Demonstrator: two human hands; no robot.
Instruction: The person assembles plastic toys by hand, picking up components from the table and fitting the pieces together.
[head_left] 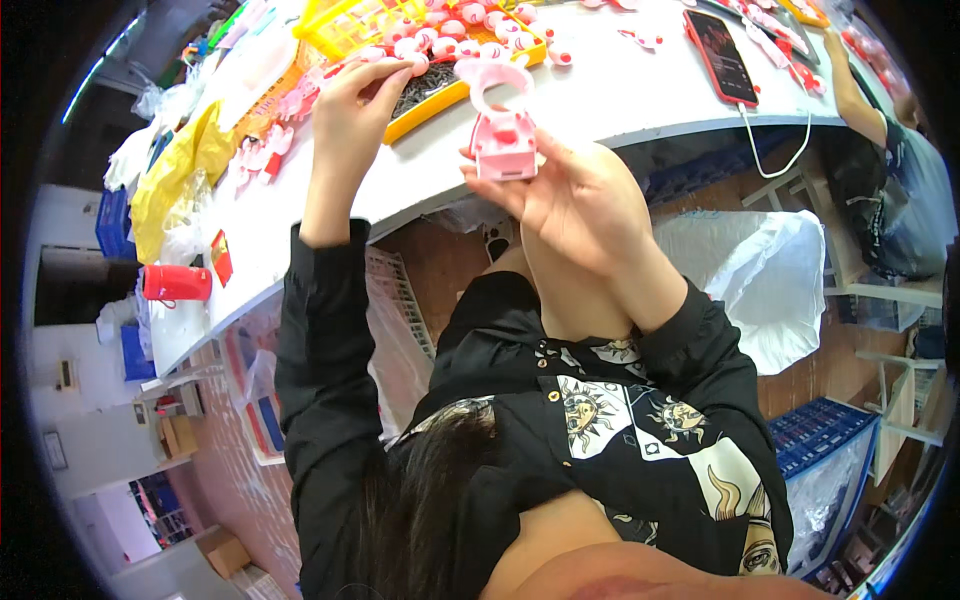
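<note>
My right hand (585,205) holds up a pink plastic toy part (506,150) in front of the table edge. The part has a boxy body with a ring-shaped loop on top. Over the table, my left hand (358,112) has its thumb and fingertips pinched together; anything between them is too small to make out. It is beside a yellow tray (428,112) that holds small dark pieces, perhaps screws, and many pink-and-white round parts (450,40) with red details.
A yellow basket (345,28) stands behind the tray. On the right of the white table (620,95) lies a phone (722,58) with a white cable. A red cylinder (178,284) sits at the left. A white plastic bag (765,280) hangs below. Another person's arm (858,95) reaches in at right.
</note>
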